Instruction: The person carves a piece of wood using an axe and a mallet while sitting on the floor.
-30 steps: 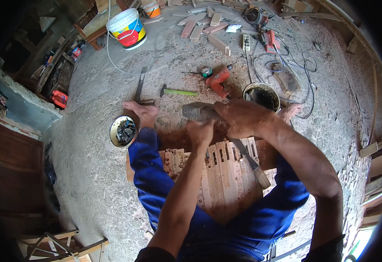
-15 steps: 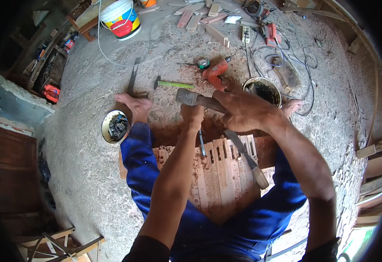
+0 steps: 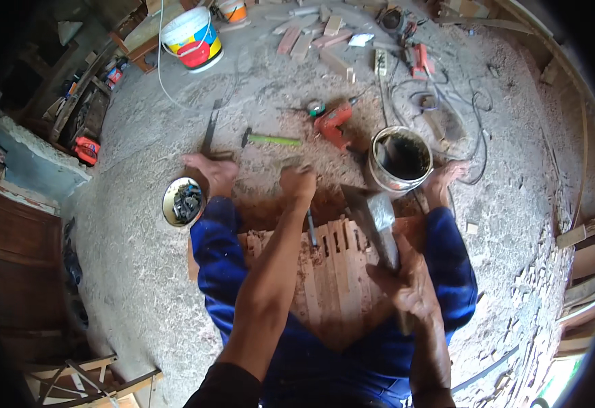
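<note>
Left hand (image 3: 299, 183) closed around a thin metal chisel (image 3: 310, 228) standing on the slatted wooden panel (image 3: 331, 272), right hand (image 3: 406, 289) clamped on the handle of a broad hatchet (image 3: 373, 217) above the panel's right edge, panel lying across the blue-clad legs, round tin of nails (image 3: 183, 201) and dark bucket (image 3: 401, 158) near the bare feet, rough dusty floor (image 3: 141, 272) open at left.

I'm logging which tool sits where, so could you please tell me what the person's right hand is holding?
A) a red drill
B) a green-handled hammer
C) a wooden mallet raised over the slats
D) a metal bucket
C: the right hand grips the handle of a wooden mallet above the wooden slats, while the green-handled hammer, red drill and metal bucket sit on the floor.
</note>
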